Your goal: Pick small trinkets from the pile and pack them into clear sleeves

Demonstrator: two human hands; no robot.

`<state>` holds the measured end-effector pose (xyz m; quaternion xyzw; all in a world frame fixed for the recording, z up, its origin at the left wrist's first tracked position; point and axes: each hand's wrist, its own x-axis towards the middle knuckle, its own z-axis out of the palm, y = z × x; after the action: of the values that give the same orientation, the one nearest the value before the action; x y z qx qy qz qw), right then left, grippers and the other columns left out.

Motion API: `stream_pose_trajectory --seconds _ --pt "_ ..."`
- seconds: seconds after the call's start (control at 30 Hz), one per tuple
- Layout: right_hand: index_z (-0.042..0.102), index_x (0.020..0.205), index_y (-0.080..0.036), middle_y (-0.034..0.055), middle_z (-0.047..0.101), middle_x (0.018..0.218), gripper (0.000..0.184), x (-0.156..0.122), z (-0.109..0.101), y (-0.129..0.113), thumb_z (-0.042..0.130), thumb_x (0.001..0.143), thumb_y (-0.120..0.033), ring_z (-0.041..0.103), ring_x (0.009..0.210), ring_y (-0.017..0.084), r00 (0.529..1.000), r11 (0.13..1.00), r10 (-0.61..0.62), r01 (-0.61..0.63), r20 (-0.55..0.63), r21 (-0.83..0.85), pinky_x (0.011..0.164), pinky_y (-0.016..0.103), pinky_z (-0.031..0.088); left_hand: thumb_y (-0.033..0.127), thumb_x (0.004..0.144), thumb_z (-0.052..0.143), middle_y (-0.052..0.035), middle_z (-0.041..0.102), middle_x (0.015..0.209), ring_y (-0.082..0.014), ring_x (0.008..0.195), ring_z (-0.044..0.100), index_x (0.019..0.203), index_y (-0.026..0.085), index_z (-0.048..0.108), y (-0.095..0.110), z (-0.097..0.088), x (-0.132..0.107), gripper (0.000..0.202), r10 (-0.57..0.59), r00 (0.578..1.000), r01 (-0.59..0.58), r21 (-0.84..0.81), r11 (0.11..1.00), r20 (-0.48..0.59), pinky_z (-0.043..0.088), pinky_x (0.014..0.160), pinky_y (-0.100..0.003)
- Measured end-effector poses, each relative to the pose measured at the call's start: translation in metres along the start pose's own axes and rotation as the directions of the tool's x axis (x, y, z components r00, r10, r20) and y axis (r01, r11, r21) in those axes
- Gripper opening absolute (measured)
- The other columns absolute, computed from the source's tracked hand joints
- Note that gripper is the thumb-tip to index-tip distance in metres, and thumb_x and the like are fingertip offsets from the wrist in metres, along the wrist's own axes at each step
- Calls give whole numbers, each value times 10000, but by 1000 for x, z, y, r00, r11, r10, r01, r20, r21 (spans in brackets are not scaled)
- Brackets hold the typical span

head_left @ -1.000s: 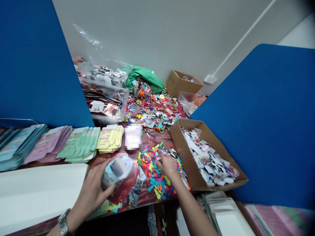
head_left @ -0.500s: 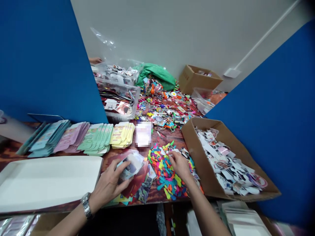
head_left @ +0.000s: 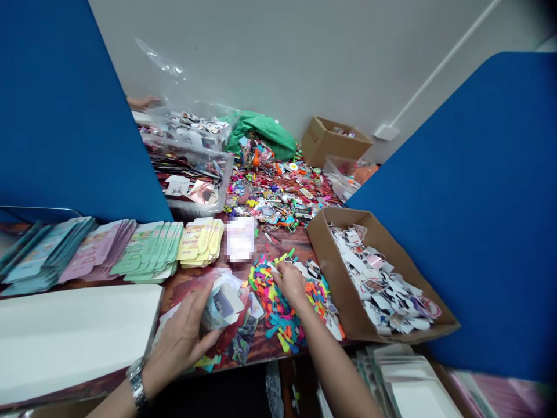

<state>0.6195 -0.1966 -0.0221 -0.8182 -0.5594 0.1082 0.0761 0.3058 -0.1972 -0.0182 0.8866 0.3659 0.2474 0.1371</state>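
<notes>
No text readable — print on the coloured packs (head_left: pixel 141 249) is blurred.

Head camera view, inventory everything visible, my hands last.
open packet: one, pale blue, front centre
loose cards: several, mixed, beside packet
balloon-like pieces: many, multicoloured, centre right
packet stacks: several, teal, mauve, green, yellow, left
long tray: one, white, front left
pixelated item: one, whitish, centre
cardboard boxes: two, brown, right and back
paper cutouts: many, whitish, in nearer box
trinkets: many, multicoloured, centre back
bag: one, green, back
plastic bins: several, clear, back
partitions: two, blue, both sides
wall: one, grey, behind
table: one, brown, below
stacked trays: several, white, lower right
another person's hand: one, back left
wristwatch: one, silver, left wrist
left hand: one, holding packet
right hand: one, on balloon-like pieces
</notes>
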Motion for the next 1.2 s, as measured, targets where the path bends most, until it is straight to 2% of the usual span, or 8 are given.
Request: stream_pose_trajectory --seconds 0.17,0.4,0.57,0.73,0.87,1.0,1.1,1.2 --pt "598 943 -189 2 654 834 141 -2 -18 9 563 908 -321 590 762 144 995 989 -105 104 -2 106 656 216 363 393 874 578 -207 436 1431 -322 1251 519 1532 175 61 -7 1 -4 865 -54 998 54 -11 998 28 496 981 -431" --pt "612 1024 -215 -34 647 772 213 -15 -19 23 636 813 -240 587 690 136 953 971 -208 173 223 167 589 196 340 417 873 577 -180 484 1403 -324 1218 552 1536 211 67 -1 3 1 862 -44 999 44 -18 999 7 512 954 -427" --pt "651 987 -208 36 666 844 201 -16 -8 17 617 789 -185 604 802 193 975 991 -129 122 178 53 640 237 336 379 873 581 -161 503 1389 -314 1202 560 1535 234 69 10 2 9 849 -36 999 37 -29 999 31 510 948 -427" --pt "668 920 -209 56 633 928 141 -17 -31 13 540 864 -226 570 857 189 976 976 -200 191 81 102 690 249 353 401 888 563 -165 509 1369 -301 1200 550 1532 207 67 11 11 18 835 -79 995 81 -47 996 55 496 950 -413" --pt "616 772 -186 -15 555 685 154 -18 -54 -2 517 873 -247 506 658 139 962 923 -274 260 8 282 597 224 335 427 862 592 -168 557 1293 -316 1133 577 1516 178 140 14 28 31 833 -113 993 114 -20 993 41 509 896 -424" --pt "595 798 -181 -42 544 663 135 -29 -61 -33 540 870 -282 490 594 118 938 760 -346 269 18 592 540 202 342 407 834 619 -165 561 1275 -320 1153 562 1491 171 212 26 41 43 809 -139 990 140 -46 989 15 503 907 -429" --pt "622 862 -195 -25 626 760 46 -40 -58 -54 580 848 -206 564 672 137 899 742 -438 357 7 567 620 212 398 392 824 622 -160 560 1269 -319 1174 551 1485 177 228 31 44 46 800 -151 989 151 -73 986 6 493 928 -438" --pt "603 1020 -211 13 673 909 164 -48 -53 -65 567 869 -156 615 768 157 884 751 -461 434 -75 498 693 227 429 393 830 611 -158 559 1268 -319 1177 551 1479 178 241 32 45 44 778 -167 986 167 -87 982 18 491 929 -441"
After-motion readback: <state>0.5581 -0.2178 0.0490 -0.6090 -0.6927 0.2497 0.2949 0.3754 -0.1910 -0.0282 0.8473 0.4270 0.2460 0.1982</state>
